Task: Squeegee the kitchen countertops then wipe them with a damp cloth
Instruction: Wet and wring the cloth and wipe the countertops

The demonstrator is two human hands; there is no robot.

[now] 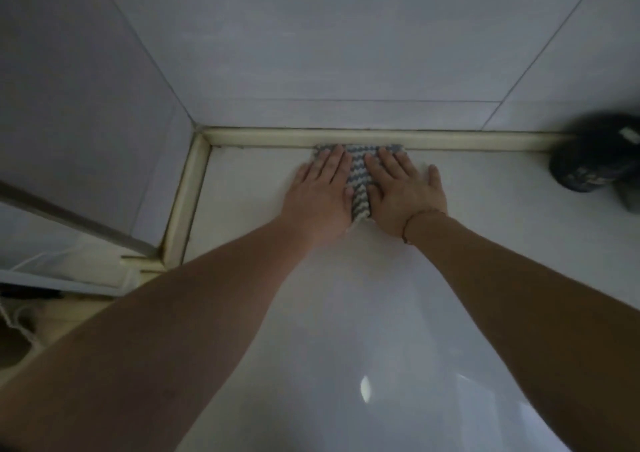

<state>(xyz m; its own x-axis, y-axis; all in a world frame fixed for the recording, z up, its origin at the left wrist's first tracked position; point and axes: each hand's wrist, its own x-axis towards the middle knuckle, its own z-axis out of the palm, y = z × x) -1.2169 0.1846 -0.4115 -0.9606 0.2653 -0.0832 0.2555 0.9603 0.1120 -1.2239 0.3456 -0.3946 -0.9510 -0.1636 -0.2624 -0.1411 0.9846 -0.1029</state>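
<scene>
A grey-and-white zigzag cloth [358,181] lies flat on the white countertop [363,313], its far edge against the cream sealing strip at the back wall. My left hand [320,192] presses flat on the cloth's left part with straight fingers. My right hand [403,188] presses flat on its right part, thumb spread out onto the counter. Both arms reach forward from the bottom of the view. Most of the cloth is hidden under the two palms. No squeegee is in sight.
A dark round container [595,154] stands blurred at the back right by the wall. Cream sealing strip [277,137] runs along the back wall and down the left side. Tiled walls meet in the corner at left. A metal rail [76,223] crosses at far left.
</scene>
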